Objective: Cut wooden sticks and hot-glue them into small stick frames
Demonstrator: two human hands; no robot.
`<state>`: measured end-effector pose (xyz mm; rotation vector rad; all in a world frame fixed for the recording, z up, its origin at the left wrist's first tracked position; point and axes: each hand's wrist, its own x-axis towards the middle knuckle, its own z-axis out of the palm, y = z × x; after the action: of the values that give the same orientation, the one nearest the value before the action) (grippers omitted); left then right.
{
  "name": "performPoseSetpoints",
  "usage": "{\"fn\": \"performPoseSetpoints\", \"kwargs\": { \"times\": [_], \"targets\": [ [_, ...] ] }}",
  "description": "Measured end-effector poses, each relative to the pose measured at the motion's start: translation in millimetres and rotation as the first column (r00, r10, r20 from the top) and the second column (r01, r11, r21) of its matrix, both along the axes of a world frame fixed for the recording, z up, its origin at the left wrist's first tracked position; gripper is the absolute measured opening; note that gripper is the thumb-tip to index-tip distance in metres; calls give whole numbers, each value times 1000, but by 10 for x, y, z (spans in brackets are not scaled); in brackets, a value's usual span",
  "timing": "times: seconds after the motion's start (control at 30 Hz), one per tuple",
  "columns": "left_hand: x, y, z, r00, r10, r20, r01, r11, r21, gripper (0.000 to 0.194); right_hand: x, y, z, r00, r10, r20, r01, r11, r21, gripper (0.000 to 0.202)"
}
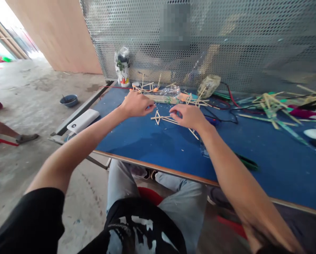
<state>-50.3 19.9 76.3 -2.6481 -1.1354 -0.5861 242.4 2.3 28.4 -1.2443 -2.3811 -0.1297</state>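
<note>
Over the blue table [147, 141], my left hand [137, 103] is held with its fingers bent and pressed together; whether something tiny sits between the fingertips is too small to tell. My right hand [187, 115] faces it from the right, its thumb and fingers curled close together, also with nothing I can make out in them. Below and between the hands lies a small frame of thin wooden sticks [158, 118], its right part running under my right hand. More joined sticks [200, 101] stand just behind my right hand, near a clear plastic packet [172, 90].
A white power bank [83, 120] lies at the table's left edge. A patterned cup [123, 72] stands by the perforated metal panel [147, 31]. Stick bundles [271, 106], cables and a green tool [246, 161] are on the right.
</note>
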Motion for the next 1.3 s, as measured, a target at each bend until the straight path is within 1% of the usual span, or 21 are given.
{"fn": "performPoseSetpoints", "kwargs": {
  "times": [0.07, 0.13, 0.2, 0.3, 0.33, 0.4, 0.5, 0.57, 0.63, 0.7, 0.77, 0.83, 0.93, 1.0, 1.03, 1.1, 1.17, 1.23, 1.27, 1.3],
  "targets": [
    [48, 72, 26, 994, 54, 91, -57, 998, 29, 40, -11, -16, -77, 996, 84, 22, -84, 996, 11, 39],
    [144, 210, -45, 980, 79, 184, -84, 996, 22, 39, -33, -44, -119, 992, 124, 25, -124, 992, 8, 39],
    [196, 353, -200, 963, 103, 249, -105, 994, -5, 38, -56, -71, -146, 994, 111, 15, -111, 994, 3, 38],
    [115, 505, -453, 932, 166, 323, -141, 985, -100, 36, -88, -87, -184, 998, 69, 11, -69, 997, 23, 35],
    [61, 536, -514, 931, 163, 326, -126, 983, -133, 37, -98, -85, -195, 998, 55, 7, -55, 998, 33, 34],
    [-38, 573, -585, 935, 127, 331, -68, 980, -186, 37, -119, -77, -209, 1000, 23, -4, -23, 999, 48, 33],
    [-80, 581, -602, 931, 79, 357, 14, 968, -252, 36, -141, -81, -206, 995, -54, -81, 60, 995, 78, 33],
    [-43, 560, -591, 906, 64, 418, 49, 966, -254, 38, -146, -105, -190, 973, -109, -202, 130, 987, 90, 32],
    [2, 525, -578, 869, 40, 493, 68, 978, -198, 44, -142, -138, -168, 931, -154, -332, 190, 978, 80, 29],
    [24, 489, -564, 847, -6, 531, 79, 990, -115, 45, -133, -166, -146, 894, -187, -408, 228, 972, 54, 28],
    [18, 462, -545, 858, -75, 508, 108, 993, -36, 38, -123, -181, -131, 876, -214, -433, 251, 968, 29, 29],
    [1, 448, -518, 884, -138, 447, 144, 989, 22, 32, -118, -180, -126, 870, -232, -436, 265, 964, 15, 29],
    [-14, 434, -474, 915, -216, 340, 214, 976, 43, 37, -124, -170, -132, 877, -243, -414, 268, 964, 1, 30],
    [-9, 421, -456, 911, -303, 279, 319, 948, -13, 44, -140, -168, -141, 887, -243, -392, 258, 966, -15, 31],
    [-3, 415, -454, 897, -345, 276, 374, 926, -60, 46, -149, -169, -145, 892, -241, -383, 252, 968, -23, 31],
    [18, 402, -465, 855, -392, 339, 469, 864, -184, 44, -168, -176, -153, 898, -234, -373, 238, 971, -36, 30],
    [43, 393, -487, 802, -372, 467, 544, 778, -314, 37, -180, -185, -157, 899, -230, -372, 232, 972, -41, 29],
    [67, 388, -508, 757, -328, 565, 599, 695, -399, 35, -184, -191, -159, 897, -236, -374, 235, 971, -47, 29],
    [79, 386, -514, 743, -304, 596, 609, 676, -415, 34, -183, -193, -159, 895, -243, -375, 242, 969, -52, 29],
    [89, 385, -519, 735, -281, 617, 609, 673, -420, 32, -182, -194, -158, 892, -254, -374, 251, 966, -57, 28]
  ]
}}
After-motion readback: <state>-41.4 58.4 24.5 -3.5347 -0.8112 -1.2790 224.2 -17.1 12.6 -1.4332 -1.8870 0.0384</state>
